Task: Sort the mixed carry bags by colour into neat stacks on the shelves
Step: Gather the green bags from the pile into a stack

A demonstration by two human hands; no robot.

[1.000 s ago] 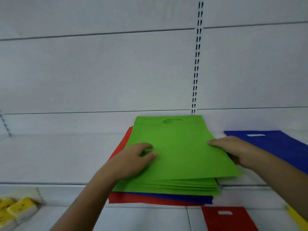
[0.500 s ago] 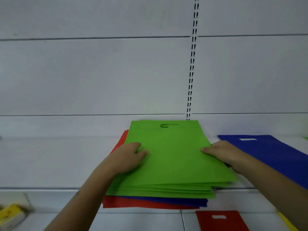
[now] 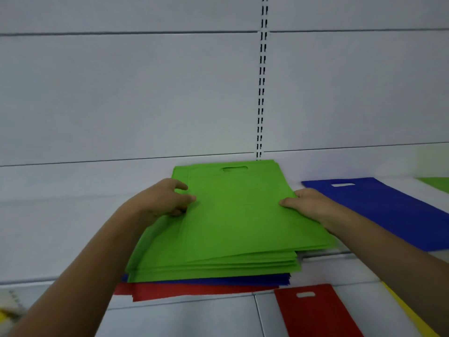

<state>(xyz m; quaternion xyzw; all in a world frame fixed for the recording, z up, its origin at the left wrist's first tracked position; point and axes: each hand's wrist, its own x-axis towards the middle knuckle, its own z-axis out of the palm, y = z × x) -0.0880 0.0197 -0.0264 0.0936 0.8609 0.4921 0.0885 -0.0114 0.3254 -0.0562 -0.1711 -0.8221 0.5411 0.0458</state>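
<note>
A thick stack of green carry bags (image 3: 233,215) lies on the white shelf (image 3: 60,227), on top of blue bags (image 3: 218,281) and red bags (image 3: 184,290) whose front edges stick out. My left hand (image 3: 162,200) grips the green stack's left edge, thumb on top and fingers curled under. My right hand (image 3: 308,205) grips its right edge the same way. A single blue bag (image 3: 379,207) lies flat on the shelf to the right.
A lower shelf holds a red bag (image 3: 313,310) and a yellow bag (image 3: 410,312) at the right. A green bag corner (image 3: 435,182) shows at the far right. Something yellow (image 3: 4,314) sits at the lower left. A slotted upright (image 3: 262,79) runs up the white back panel.
The green stack has been squared up and now covers the red bags at its left. Both hands slid farther up its side edges. The camera has moved closer.
</note>
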